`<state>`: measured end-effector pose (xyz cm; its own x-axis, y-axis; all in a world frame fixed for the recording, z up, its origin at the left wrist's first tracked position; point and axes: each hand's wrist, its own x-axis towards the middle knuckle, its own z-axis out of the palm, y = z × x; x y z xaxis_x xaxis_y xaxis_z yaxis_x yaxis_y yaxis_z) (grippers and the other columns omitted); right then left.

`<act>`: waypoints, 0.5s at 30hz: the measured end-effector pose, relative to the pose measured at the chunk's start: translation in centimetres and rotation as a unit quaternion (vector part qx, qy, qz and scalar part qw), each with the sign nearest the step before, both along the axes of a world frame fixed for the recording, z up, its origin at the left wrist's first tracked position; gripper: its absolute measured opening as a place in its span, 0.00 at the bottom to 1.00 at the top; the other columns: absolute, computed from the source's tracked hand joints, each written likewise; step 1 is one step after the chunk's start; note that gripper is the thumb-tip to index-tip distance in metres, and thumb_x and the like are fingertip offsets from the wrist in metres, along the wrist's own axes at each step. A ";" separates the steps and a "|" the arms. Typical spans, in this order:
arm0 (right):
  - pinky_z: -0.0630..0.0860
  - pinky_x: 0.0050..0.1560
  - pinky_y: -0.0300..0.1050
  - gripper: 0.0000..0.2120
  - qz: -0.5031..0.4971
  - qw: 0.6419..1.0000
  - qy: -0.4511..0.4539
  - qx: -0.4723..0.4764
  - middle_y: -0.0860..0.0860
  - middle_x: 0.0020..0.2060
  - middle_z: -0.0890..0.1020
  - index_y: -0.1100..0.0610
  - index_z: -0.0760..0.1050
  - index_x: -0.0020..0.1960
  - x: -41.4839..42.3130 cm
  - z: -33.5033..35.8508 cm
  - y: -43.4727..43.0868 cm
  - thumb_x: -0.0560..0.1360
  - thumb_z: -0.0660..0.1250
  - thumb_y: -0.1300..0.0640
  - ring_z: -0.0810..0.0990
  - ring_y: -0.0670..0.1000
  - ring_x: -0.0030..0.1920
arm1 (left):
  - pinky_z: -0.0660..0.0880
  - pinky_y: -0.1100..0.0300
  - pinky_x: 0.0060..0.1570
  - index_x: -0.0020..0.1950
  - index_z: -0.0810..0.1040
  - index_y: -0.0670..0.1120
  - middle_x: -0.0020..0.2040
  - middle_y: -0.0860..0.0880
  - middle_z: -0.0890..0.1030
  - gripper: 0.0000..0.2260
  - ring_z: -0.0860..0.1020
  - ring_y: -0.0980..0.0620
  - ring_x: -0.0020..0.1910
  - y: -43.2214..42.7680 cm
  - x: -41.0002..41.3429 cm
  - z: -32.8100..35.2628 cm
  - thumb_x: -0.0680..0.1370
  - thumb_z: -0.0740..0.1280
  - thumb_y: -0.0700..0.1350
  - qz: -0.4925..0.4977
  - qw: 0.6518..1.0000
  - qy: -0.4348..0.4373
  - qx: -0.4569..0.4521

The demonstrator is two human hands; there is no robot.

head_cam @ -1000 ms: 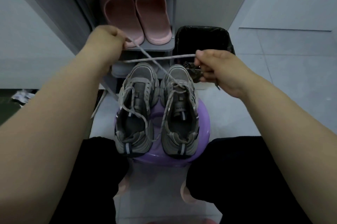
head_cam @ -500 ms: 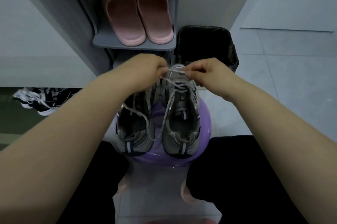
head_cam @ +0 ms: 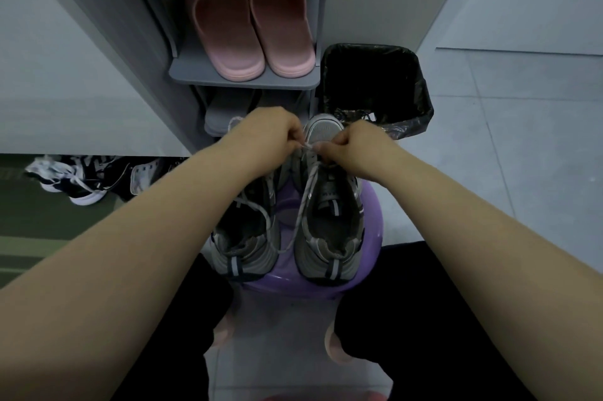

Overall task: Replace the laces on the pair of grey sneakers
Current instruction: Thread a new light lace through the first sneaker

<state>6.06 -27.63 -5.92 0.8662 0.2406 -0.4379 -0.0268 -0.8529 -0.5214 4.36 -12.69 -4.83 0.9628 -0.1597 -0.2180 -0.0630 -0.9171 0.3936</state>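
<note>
Both hands have dropped from a wide lace pull to a tight pinch at frame centre. Left hand (head_cam: 272,133) and right hand (head_cam: 354,144) are closed on the lace (head_cam: 308,187) at the toe eyelets of the right-side grey sneaker (head_cam: 328,214); its mate (head_cam: 244,231) sits touching it on the purple stool (head_cam: 370,221). Risk: a hard tug slides a shoe off the rounded seat, or loose lace ends snag. Bin (head_cam: 375,87) and shelf (head_cam: 244,79) crowd the top; open floor right.
</note>
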 end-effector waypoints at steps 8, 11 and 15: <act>0.78 0.53 0.51 0.03 -0.083 0.986 0.064 0.133 0.59 0.39 0.83 0.60 0.83 0.41 0.1 -1.0 -0.1 0.67 0.72 0.63 0.80 0.54 0.42 | 0.72 0.56 0.50 0.49 0.83 0.44 0.48 0.44 0.83 0.07 0.78 0.45 0.49 -0.8 -0.4 -1.8 0.75 0.66 0.42 0.019 0.999 0.026 0.002; 0.78 0.53 0.49 0.03 -0.092 0.982 0.067 0.151 0.59 0.40 0.83 0.60 0.83 0.41 -0.1 -1.0 -0.1 0.67 0.72 0.63 0.78 0.51 0.41 | 0.73 0.55 0.49 0.48 0.83 0.43 0.47 0.43 0.83 0.07 0.79 0.44 0.49 -0.9 -0.4 -1.7 0.74 0.66 0.41 0.021 1.000 0.023 -0.001; 0.77 0.55 0.48 0.03 -0.097 0.980 0.066 0.160 0.60 0.45 0.84 0.60 0.83 0.42 -0.4 -0.9 -0.1 0.68 0.72 0.63 0.79 0.50 0.43 | 0.73 0.55 0.49 0.50 0.82 0.43 0.48 0.43 0.83 0.08 0.79 0.44 0.49 -1.1 -0.4 -1.4 0.75 0.65 0.42 0.003 1.000 0.024 0.007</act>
